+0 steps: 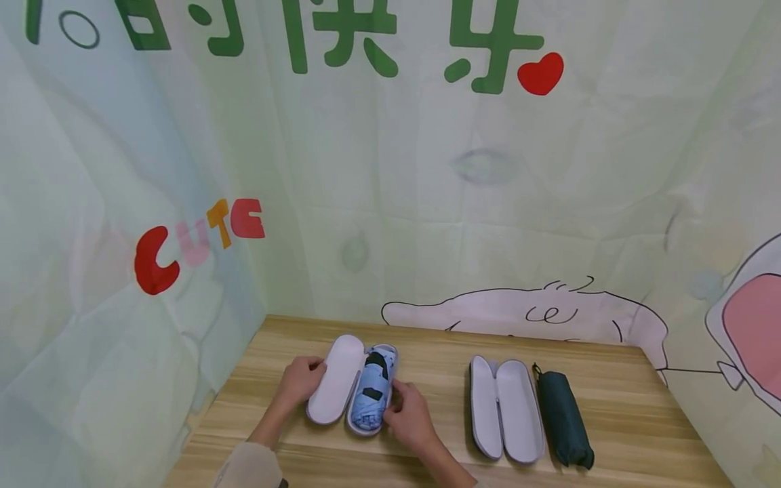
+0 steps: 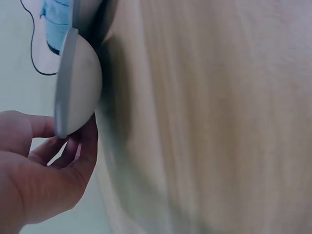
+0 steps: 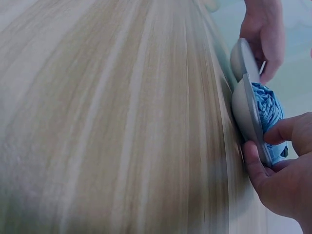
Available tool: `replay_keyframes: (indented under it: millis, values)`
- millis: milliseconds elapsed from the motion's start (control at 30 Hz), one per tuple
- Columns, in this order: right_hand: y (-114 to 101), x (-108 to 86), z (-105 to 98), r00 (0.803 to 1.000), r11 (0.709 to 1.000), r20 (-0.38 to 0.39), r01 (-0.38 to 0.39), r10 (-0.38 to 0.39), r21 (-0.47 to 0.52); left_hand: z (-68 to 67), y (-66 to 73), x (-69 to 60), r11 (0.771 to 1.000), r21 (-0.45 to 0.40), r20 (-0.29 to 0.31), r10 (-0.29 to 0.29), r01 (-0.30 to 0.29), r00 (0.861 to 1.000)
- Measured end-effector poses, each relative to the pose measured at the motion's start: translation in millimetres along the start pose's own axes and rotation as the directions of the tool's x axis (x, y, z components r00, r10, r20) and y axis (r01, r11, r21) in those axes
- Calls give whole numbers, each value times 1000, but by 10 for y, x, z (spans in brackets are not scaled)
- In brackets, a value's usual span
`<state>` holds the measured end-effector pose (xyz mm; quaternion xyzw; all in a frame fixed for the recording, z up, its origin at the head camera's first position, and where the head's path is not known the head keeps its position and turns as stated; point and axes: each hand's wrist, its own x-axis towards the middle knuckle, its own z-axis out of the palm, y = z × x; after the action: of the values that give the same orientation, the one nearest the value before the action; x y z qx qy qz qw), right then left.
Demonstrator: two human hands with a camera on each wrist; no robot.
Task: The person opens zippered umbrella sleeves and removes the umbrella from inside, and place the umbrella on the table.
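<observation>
A pale clamshell case (image 1: 337,383) lies spread on the table, its two halves side by side. Inside its right half sits a folded blue umbrella (image 1: 371,401) with dark patches. My left hand (image 1: 301,381) pinches the outer rim of the left half; in the left wrist view, thumb and fingers (image 2: 87,141) meet around the shell's edge (image 2: 84,85). At the opposite side, my right hand (image 1: 411,419) holds the rim of the right half. The right wrist view has its thumb (image 3: 252,158) and a finger at the rim, close against the blue umbrella (image 3: 268,108).
Farther right, a second case (image 1: 521,413), dark outside and pale inside, lies open. Beside it is a folded dark green umbrella (image 1: 564,417) with a small cord loop. A printed cloth backdrop (image 1: 427,203) rises behind the wooden table (image 1: 256,369) and along its sides.
</observation>
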<state>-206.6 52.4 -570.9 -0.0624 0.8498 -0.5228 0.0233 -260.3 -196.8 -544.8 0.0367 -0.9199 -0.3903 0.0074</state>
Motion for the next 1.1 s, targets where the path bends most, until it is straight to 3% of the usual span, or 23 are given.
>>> replay_keyframes:
  millis: [167, 467, 800, 1100]
  values:
    - [9, 11, -2, 1000, 1000, 1, 7, -7, -7, 59, -89, 26, 1000, 11, 5, -24, 24, 1000]
    - [20, 13, -3, 1000, 1000, 3, 4, -4, 1, 102, -150, 58, 1000, 5, -10, -10, 10, 1000]
    - [12, -10, 1, 999, 999, -23, 42, -42, -15, 53, -102, 19, 1000, -17, 21, -18, 18, 1000]
    - [-41, 35, -33, 999, 1000, -52, 18, -18, 9, -6, -25, -9, 1000, -3, 43, 12, -12, 999]
